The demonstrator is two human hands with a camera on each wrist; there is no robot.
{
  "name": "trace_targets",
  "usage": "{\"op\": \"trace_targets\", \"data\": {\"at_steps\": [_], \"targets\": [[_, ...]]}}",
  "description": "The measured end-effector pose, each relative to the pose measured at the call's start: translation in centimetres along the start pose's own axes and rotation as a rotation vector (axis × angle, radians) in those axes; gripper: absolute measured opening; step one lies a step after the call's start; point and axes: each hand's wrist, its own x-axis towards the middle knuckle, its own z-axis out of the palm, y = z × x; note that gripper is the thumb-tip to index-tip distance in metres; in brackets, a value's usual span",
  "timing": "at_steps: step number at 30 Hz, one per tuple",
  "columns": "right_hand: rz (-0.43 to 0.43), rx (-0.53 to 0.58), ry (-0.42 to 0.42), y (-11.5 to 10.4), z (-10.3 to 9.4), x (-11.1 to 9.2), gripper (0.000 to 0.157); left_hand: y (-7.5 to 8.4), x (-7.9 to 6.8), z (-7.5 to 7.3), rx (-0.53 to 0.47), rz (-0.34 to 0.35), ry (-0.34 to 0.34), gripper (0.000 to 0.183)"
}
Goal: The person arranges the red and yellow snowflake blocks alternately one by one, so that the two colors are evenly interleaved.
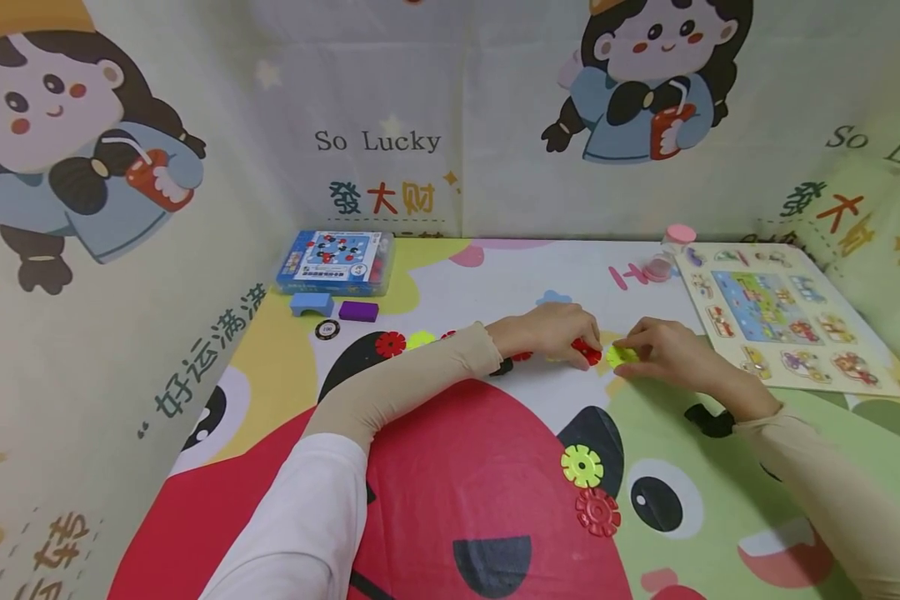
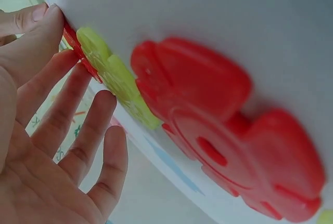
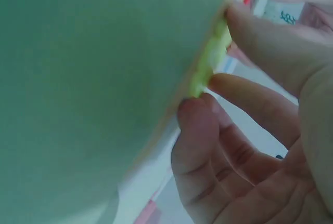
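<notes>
In the head view my left hand [image 1: 557, 330] pinches a red notched flower-shaped disc [image 1: 588, 352] lying on the table. Just to its right, my right hand [image 1: 673, 357] pinches a yellow-green disc [image 1: 621, 357] of the same kind by its edges, which the right wrist view shows edge-on between thumb and fingers. Further left, partly behind my left arm, the row carries on with a red disc [image 1: 391, 344] and a yellow-green disc [image 1: 420, 340]. The left wrist view shows a yellow-green disc [image 2: 112, 73] and a large red disc [image 2: 208, 135] following the gripped one.
Two loose discs, yellow-green [image 1: 582, 466] and red [image 1: 598, 512], lie nearer me. At the back left stand a boxed kit [image 1: 337, 263], a blue arch block [image 1: 311, 304], a purple block [image 1: 358, 312] and a round chip [image 1: 327, 330]. A puzzle board [image 1: 787, 317] and pink-lidded bottle [image 1: 677, 242] are right.
</notes>
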Motion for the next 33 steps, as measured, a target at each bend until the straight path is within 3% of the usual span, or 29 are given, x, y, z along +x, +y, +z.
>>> {"op": "trace_targets", "data": {"at_steps": [7,13,17,21,23,25,33], "targets": [[0.029,-0.012,-0.003,-0.5,0.1,0.1,0.044,-0.2,0.1,-0.1,-0.011,0.016,0.001,0.044],[0.085,-0.001,0.020,-1.7,-0.4,-0.8,0.043,-0.4,0.3,-0.7,-0.104,0.007,0.017,0.050],[0.007,0.042,0.010,-4.7,-0.5,-2.0,0.033,0.0,1.3,-1.1,-0.150,-0.015,0.031,0.051],[-0.132,0.131,-0.158,-9.2,0.3,-3.2,0.042,0.8,2.5,-1.2,-0.146,-0.034,0.006,0.049],[-0.184,0.126,-0.241,-11.0,0.9,-3.8,0.049,1.2,2.9,-1.1,-0.128,-0.028,-0.014,0.049],[-0.216,0.094,-0.274,-12.4,1.5,-4.2,0.050,1.5,3.1,-0.9,-0.115,-0.018,-0.032,0.048],[-0.230,0.072,-0.235,-12.9,2.2,-4.7,0.036,2.7,3.3,-0.5,-0.020,-0.015,-0.030,0.038]]}}
